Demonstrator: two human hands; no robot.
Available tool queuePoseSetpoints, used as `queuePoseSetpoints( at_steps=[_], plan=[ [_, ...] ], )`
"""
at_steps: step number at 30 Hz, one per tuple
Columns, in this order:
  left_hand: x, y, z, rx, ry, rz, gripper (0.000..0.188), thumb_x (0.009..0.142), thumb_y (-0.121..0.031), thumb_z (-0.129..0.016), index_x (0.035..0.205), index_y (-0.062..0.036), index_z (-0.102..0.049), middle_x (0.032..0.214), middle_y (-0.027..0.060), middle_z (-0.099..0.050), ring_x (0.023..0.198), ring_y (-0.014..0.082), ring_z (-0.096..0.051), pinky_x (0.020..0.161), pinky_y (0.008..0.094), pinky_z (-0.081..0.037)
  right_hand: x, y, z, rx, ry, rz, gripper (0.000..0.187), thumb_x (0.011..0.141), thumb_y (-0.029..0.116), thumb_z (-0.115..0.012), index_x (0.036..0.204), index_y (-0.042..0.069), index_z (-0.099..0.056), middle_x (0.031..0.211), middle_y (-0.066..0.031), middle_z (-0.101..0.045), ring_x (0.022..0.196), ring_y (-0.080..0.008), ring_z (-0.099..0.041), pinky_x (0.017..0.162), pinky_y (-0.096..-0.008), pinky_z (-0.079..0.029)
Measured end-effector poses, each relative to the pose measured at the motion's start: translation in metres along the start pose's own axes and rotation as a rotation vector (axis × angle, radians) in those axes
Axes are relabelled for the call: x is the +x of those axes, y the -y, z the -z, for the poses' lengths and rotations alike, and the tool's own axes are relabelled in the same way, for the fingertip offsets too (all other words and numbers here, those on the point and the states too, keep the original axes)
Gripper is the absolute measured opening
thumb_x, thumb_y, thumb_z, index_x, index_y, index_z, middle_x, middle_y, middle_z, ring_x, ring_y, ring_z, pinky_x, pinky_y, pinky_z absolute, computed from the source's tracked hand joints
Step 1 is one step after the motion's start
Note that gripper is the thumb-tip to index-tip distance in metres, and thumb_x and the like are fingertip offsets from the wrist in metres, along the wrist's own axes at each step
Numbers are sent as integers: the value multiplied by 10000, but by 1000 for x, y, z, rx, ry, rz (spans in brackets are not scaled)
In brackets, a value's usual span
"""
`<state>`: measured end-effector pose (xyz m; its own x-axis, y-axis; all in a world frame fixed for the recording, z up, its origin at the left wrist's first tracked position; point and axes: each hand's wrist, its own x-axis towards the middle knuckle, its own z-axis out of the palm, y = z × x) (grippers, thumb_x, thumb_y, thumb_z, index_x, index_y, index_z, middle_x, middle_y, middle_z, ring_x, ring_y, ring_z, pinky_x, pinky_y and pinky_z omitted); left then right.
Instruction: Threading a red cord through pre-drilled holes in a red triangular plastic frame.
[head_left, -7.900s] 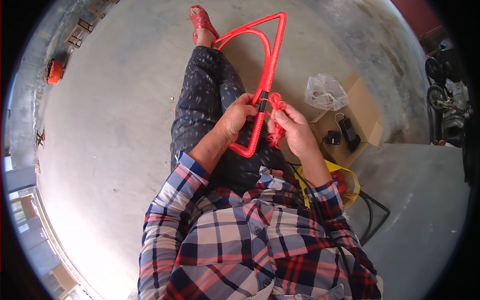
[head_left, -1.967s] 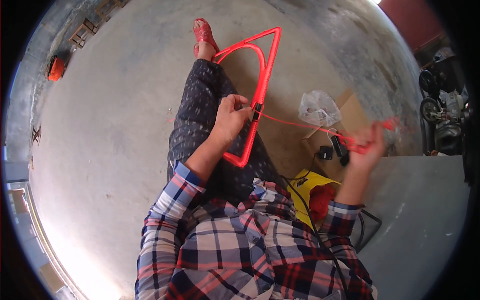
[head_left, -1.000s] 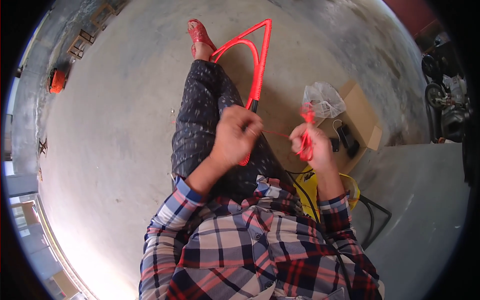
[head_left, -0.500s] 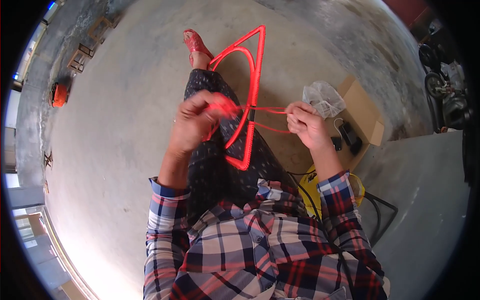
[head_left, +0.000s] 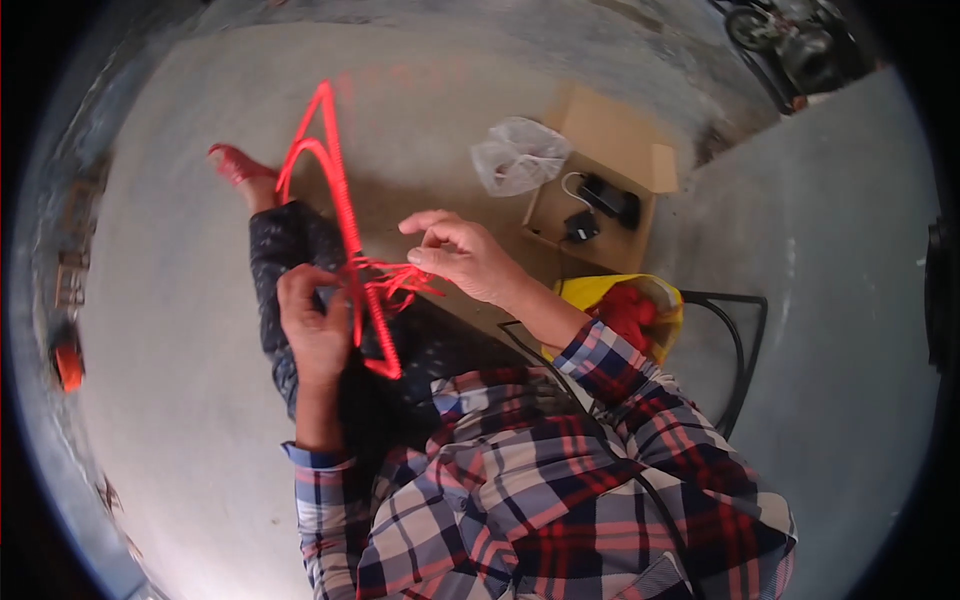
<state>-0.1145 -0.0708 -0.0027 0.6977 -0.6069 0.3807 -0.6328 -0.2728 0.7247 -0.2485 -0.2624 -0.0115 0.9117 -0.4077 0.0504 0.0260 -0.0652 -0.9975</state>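
Note:
A red triangular frame [head_left: 340, 200], wound with red cord, rests on my lap over dark patterned trousers [head_left: 285, 250]. My left hand [head_left: 315, 325] grips the frame's lower part, fingers closed around it. My right hand [head_left: 460, 255] sits just right of the frame and pinches loose red cord [head_left: 400, 280], which runs in loops from the frame to its fingers. My foot in a red sandal [head_left: 235, 165] shows beyond the frame.
A flat cardboard box [head_left: 600, 190] on the concrete floor holds black devices [head_left: 610, 200], with a crumpled clear plastic bag [head_left: 520, 155] beside it. A yellow bag of red material [head_left: 630, 310] lies by a black metal stand [head_left: 740, 340]. An orange object [head_left: 68, 365] sits far left.
My view has swung right, so the frame now sits further left. My left hand dropped from the upper side to the lower part; my right hand moved in closer with the cord.

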Motion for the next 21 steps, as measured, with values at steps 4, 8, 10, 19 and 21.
queuePoseSetpoints(
  at_steps=[4, 8, 10, 19, 21],
  plan=[
    [5, 3, -9, -784, 261, 649, 352, 785, -50, -487, 1126, 22, -532, 976, 68, -598, 844, 157, -554, 808, 281, -448, -18, 30, 32, 633, -56, 93, 103, 845, 53, -562, 756, 9, -586, 1224, -209, -587, 1160, -307, -545, 985, -393, -416],
    [6, 8, -31, -1062, 379, 783, 331, 787, -70, -483, 1098, 11, -562, 941, 61, -620, 834, 148, -572, 756, 242, -441, -37, 59, 95, 1145, 370, 239, 266, 960, 226, -453, 713, 142, -406, 570, 45, -370, 528, -82, -361, 485, -255, -363],
    [5, 6, -30, -1020, 376, 797, 307, 785, -65, -486, 1073, 3, -569, 901, 33, -616, 731, 117, -533, 671, 227, -412, -51, 62, 135, 1102, 93, 216, 215, 957, 304, -495, 853, 120, -453, 616, 38, -403, 484, -72, -342, 444, -237, -350],
    [2, 1, -25, -991, 337, 868, 262, 750, -49, -541, 1012, -43, -550, 860, 13, -602, 673, 96, -478, 648, 218, -381, -16, -1, 7, 521, -209, -257, 146, 908, 95, -547, 1052, 91, -524, 692, 42, -439, 523, -39, -381, 437, -191, -322],
    [2, 6, -29, -982, 341, 872, 263, 750, -46, -540, 1013, -44, -549, 851, 14, -599, 663, 99, -479, 644, 220, -384, -11, -4, -27, 414, -52, -337, 127, 926, 134, -542, 1035, 84, -499, 696, 41, -442, 525, -37, -385, 452, -193, -323]
  ],
)
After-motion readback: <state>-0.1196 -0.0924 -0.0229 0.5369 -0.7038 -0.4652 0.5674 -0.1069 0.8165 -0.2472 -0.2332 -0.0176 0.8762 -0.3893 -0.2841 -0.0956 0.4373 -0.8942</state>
